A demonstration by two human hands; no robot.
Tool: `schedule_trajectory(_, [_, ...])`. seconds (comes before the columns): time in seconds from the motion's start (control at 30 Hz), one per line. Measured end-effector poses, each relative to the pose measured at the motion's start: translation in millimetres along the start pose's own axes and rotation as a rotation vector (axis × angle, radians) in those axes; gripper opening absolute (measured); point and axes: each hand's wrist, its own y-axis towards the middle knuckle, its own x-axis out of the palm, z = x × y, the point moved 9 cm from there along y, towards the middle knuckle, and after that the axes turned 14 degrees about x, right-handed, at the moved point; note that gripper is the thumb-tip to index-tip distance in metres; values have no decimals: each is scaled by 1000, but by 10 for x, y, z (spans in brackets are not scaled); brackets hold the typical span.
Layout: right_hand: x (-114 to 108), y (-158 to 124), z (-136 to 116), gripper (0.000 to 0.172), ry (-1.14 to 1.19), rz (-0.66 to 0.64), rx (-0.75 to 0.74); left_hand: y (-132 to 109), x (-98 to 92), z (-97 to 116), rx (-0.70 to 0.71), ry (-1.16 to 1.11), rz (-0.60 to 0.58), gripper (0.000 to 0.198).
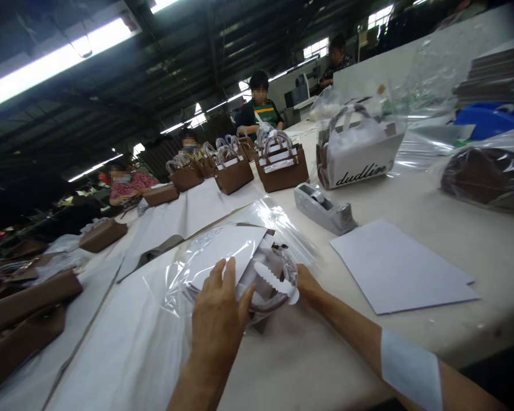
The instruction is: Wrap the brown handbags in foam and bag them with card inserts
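Note:
Directly in front of me a handbag lies on its side, with a white sheet (231,248) over its face. Clear plastic wrap (177,285) spreads around it. Its wrapped handles (289,268) point to the right, and a white notched strip (274,278) hangs across them. My left hand (218,305) rests over the sheet and plastic with its fingers stretched out and the thumb apart. At the handle side is my right hand (307,283); the bag hides its fingers. A pale blue patch (411,365) is on my right forearm.
A grey tape dispenser (325,208) stands beyond the bag, near white card sheets (398,268). Several brown handbags (285,171) line the far table; a bag with lettering (360,154) is right of them. More brown bags (29,302) lie left. A co-worker (263,111) is across the table.

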Motion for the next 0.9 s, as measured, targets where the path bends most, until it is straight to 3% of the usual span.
schedule_trajectory(0.07, [14,29,23,33,73,11,24,107,93,-105,-45,97,-179,26])
schedule_trajectory(0.17, [61,93,61,33,188,29,64,238,130,-149,2,196,-309,27])
schedule_trajectory(0.23, [102,133,67,31,263,38,88,290,92,-194,17,198,-293,27])
schedule_trajectory(0.4, [174,201,-7,30,402,41,113,302,60,-570,-150,-38,-264,20])
schedule_trajectory(0.53, [182,225,-32,28,446,40,114,380,54,-724,-124,-138,-305,19])
schedule_trajectory(0.77, [169,207,-10,25,467,80,128,487,40,-642,-77,-72,-264,23])
schedule_trajectory(0.9, [176,214,-189,23,431,93,119,581,28,-556,-14,-97,-248,21])
